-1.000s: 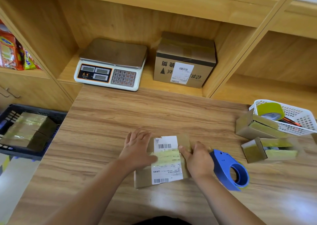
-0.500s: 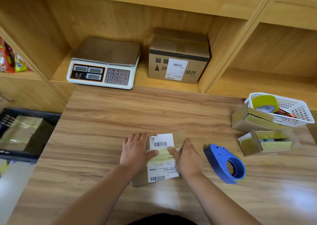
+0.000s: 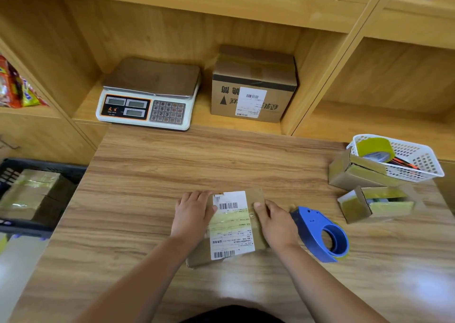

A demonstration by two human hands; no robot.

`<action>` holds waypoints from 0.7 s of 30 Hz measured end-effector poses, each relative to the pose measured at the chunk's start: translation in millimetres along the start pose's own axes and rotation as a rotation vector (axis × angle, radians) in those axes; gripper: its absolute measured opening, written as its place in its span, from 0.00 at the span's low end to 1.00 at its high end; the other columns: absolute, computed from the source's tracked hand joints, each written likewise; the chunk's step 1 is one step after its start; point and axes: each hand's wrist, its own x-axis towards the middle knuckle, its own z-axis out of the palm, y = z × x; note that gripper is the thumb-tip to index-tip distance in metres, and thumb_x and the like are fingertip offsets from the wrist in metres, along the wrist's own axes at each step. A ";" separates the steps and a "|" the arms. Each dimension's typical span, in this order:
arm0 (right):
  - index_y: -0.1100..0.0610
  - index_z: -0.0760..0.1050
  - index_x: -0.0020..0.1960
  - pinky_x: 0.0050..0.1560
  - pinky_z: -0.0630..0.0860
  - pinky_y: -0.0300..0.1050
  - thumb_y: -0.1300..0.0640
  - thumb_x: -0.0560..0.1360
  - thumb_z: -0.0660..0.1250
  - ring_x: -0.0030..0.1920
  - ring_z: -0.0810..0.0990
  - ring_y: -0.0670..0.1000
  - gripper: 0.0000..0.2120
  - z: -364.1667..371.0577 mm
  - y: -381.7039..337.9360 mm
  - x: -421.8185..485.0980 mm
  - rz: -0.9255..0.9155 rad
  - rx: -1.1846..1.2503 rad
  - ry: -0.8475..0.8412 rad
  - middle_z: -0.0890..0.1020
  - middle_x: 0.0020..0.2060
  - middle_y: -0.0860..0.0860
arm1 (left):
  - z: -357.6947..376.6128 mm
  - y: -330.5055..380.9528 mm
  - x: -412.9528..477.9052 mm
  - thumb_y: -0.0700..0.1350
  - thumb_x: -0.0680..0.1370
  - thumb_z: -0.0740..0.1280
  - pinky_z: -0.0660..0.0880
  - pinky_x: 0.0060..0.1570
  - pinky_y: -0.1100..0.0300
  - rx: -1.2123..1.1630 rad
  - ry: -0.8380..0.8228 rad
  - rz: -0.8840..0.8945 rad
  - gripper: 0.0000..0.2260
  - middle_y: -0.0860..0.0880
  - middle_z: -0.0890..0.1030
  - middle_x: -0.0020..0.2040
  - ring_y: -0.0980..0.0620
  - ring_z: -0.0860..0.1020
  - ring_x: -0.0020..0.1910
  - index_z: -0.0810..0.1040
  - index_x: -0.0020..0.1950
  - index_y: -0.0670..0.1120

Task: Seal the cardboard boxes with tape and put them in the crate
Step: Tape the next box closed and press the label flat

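while left hand (image 3: 190, 212) presses, box (image 3: 232, 226) lies flat.

We count five cardboard boxes: one labelled box (image 3: 231, 226) at six o'clock, two open boxes (image 3: 357, 175) (image 3: 369, 204) at three, one big box (image 3: 253, 91) at twelve, and one taped box (image 3: 27, 194) at nine. We also count two hands, a left hand (image 3: 192, 214) and a right hand (image 3: 275, 221), plus one crate (image 3: 44, 167), one scale (image 3: 147, 93), one basket (image 3: 418, 160), one tape roll (image 3: 374, 146) and one tape dispenser (image 3: 320, 231).

Left hand (image 3: 192, 215), right hand (image 3: 276, 225) and forearms (image 3: 138, 273) bare; dark garment (image 3: 231, 315) below.
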 end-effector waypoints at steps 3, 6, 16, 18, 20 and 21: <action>0.52 0.73 0.50 0.41 0.69 0.45 0.35 0.75 0.59 0.50 0.79 0.55 0.20 6.1 -2.2 -4.7 0.019 -0.085 -0.010 0.82 0.46 0.50 | -2.5 0.8 -2.8 0.48 0.80 0.61 0.59 0.63 0.56 -0.053 0.015 -0.005 0.17 0.52 0.73 0.65 0.50 0.65 0.65 0.70 0.69 0.49; 0.56 0.73 0.51 0.43 0.71 0.47 0.38 0.77 0.57 0.48 0.79 0.58 0.20 11.3 -1.8 -8.0 0.031 -0.098 0.037 0.82 0.44 0.53 | -4.8 0.8 -8.0 0.52 0.77 0.64 0.59 0.66 0.55 -0.060 0.050 -0.042 0.23 0.51 0.70 0.67 0.50 0.62 0.67 0.68 0.71 0.49; 0.55 0.75 0.48 0.43 0.69 0.47 0.46 0.82 0.48 0.46 0.78 0.58 0.20 16.9 2.0 -3.3 0.085 -0.090 0.119 0.81 0.40 0.54 | 7.4 1.0 -31.0 0.53 0.72 0.72 0.72 0.51 0.55 -0.523 0.028 -0.529 0.31 0.47 0.76 0.59 0.47 0.75 0.54 0.61 0.68 0.46; 0.55 0.75 0.48 0.44 0.70 0.47 0.46 0.82 0.48 0.46 0.78 0.58 0.20 16.4 0.7 -2.7 0.089 -0.093 0.115 0.82 0.40 0.54 | 8.6 1.5 -29.8 0.52 0.74 0.70 0.71 0.46 0.56 -0.552 0.035 -0.514 0.25 0.50 0.76 0.53 0.48 0.75 0.49 0.63 0.65 0.47; 0.55 0.75 0.48 0.44 0.70 0.47 0.46 0.82 0.48 0.45 0.78 0.57 0.20 16.3 -0.2 -2.4 0.098 -0.083 0.113 0.81 0.40 0.53 | 9.0 1.3 -29.7 0.51 0.76 0.69 0.68 0.44 0.58 -0.549 0.057 -0.498 0.22 0.55 0.75 0.47 0.49 0.75 0.47 0.63 0.64 0.47; 0.55 0.75 0.48 0.43 0.71 0.47 0.46 0.82 0.47 0.45 0.78 0.57 0.21 16.3 -0.3 -2.5 0.104 -0.078 0.111 0.81 0.40 0.53 | 9.3 1.5 -29.9 0.50 0.76 0.68 0.67 0.43 0.59 -0.546 0.062 -0.498 0.20 0.58 0.74 0.44 0.50 0.74 0.46 0.64 0.63 0.48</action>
